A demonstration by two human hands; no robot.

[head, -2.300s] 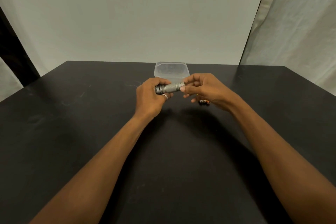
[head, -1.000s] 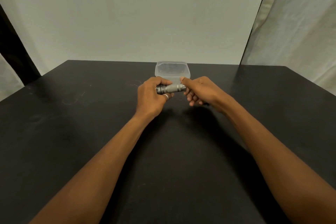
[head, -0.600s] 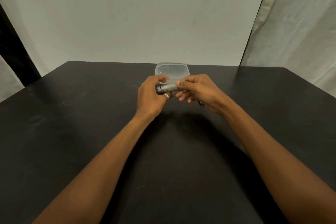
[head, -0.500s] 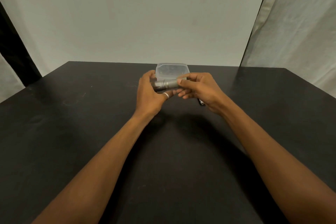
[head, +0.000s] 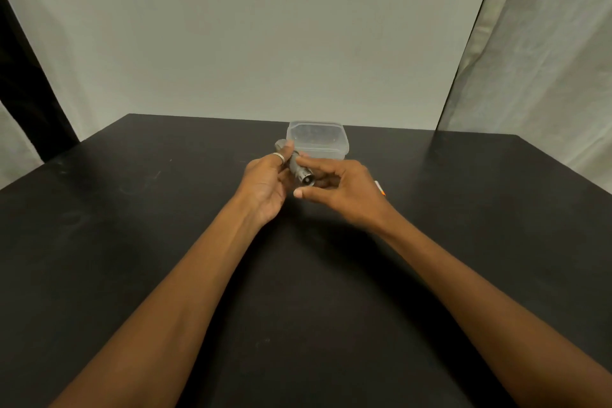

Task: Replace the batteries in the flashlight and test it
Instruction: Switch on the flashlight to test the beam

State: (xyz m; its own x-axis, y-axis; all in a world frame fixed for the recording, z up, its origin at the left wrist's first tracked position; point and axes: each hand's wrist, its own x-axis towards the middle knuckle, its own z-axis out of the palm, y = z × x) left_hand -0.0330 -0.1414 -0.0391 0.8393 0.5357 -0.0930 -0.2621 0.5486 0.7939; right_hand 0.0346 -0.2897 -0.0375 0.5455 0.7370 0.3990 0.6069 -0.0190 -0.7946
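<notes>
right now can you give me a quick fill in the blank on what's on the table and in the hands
1. The left hand grips a grey ____.
2. Behind the flashlight stands a clear plastic ____ with nothing visible inside.
3. The table top is ____ in colour.
4. The right hand has its fingers beside the end of the flashlight that points ____ the camera.

Missing words: flashlight; container; black; toward

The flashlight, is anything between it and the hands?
Nothing visible is. The left hand is wrapped around the flashlight, and the right hand has a fingertip on its barrel, with the thumb just below the near end. The clear plastic container sits behind them on the black table.
</notes>
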